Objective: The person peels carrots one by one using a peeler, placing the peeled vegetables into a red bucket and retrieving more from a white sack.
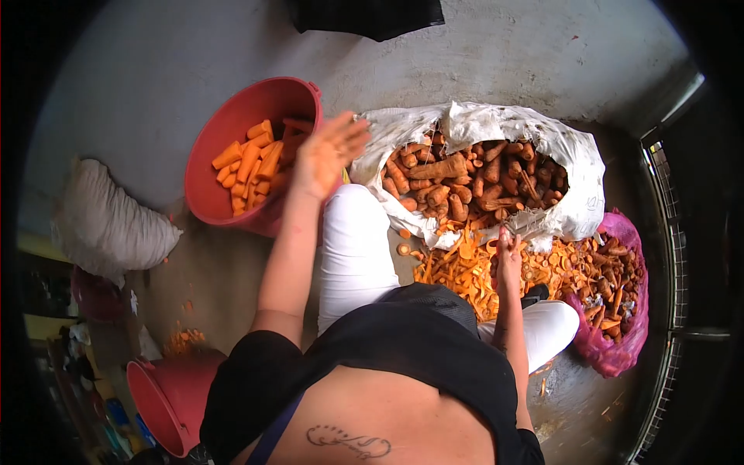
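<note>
My left hand [332,153] is raised with its fingers spread and nothing in it. It is between the red bucket [203,167], which holds peeled orange carrots [249,167], and the torn white sack [577,167]. Unpeeled carrots [446,170] covered in soil fill the sack's opening. My right hand [508,256] is closed just below the sack's lower edge, over a heap of carrot peelings and cut ends [469,267]. Whatever its fingers hold is too small to make out.
A pink mesh bag [632,341] with carrot scraps lies at the right, beside a metal grille [670,232]. At the left are a stuffed white sack [116,217] and a second red bucket [167,403] tipped on its side. A wall rises behind the sack.
</note>
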Demonstrator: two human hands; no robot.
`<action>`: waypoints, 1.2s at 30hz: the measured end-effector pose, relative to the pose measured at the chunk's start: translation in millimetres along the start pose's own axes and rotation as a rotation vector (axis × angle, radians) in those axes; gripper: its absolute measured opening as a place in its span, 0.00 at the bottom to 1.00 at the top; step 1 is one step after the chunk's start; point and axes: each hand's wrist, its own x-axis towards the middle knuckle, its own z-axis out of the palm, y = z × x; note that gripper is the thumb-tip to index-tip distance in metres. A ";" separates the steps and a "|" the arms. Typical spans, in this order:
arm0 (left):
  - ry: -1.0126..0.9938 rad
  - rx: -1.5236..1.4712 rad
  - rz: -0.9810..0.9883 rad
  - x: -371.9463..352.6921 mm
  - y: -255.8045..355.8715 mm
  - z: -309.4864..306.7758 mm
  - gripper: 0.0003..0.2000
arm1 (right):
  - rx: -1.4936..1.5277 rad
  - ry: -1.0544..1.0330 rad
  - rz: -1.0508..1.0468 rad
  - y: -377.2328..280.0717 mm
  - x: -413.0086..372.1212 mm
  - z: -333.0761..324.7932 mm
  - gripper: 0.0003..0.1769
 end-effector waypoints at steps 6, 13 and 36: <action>-0.191 0.550 -0.399 38.4 -94.9 59.3 0.31 | -0.179 0.033 -0.101 -42.5 28.4 -33.7 0.19; -0.811 1.724 -0.309 71.9 -157.9 81.9 0.27 | -0.943 -0.042 -0.220 -59.8 79.5 -99.9 0.20; -0.235 1.943 -0.424 186.0 -224.2 42.3 0.27 | -1.353 0.123 -0.074 -43.6 140.2 -84.2 0.17</action>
